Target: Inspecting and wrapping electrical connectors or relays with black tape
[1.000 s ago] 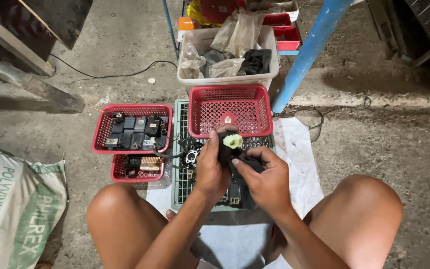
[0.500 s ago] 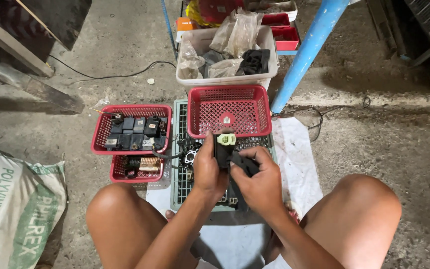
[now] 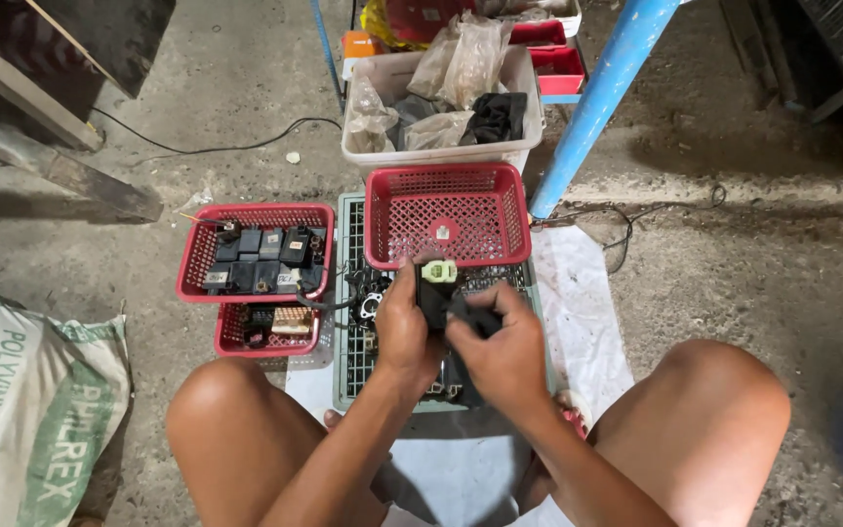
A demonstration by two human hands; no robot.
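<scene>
Black part (image 3: 435, 298) with a pale green plug (image 3: 438, 270) sits clasped in my left hand (image 3: 404, 332) and right hand (image 3: 504, 346), both closed on it, above the grey crate (image 3: 348, 293); red basket (image 3: 446, 215) at twelve o'clock.

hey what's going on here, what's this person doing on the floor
A person sits on the concrete floor and holds a small black electrical part with a pale green connector in both hands, left hand and right hand, over a grey crate. An almost empty red basket sits on the crate. To the left, another red basket holds similar black parts.
</scene>
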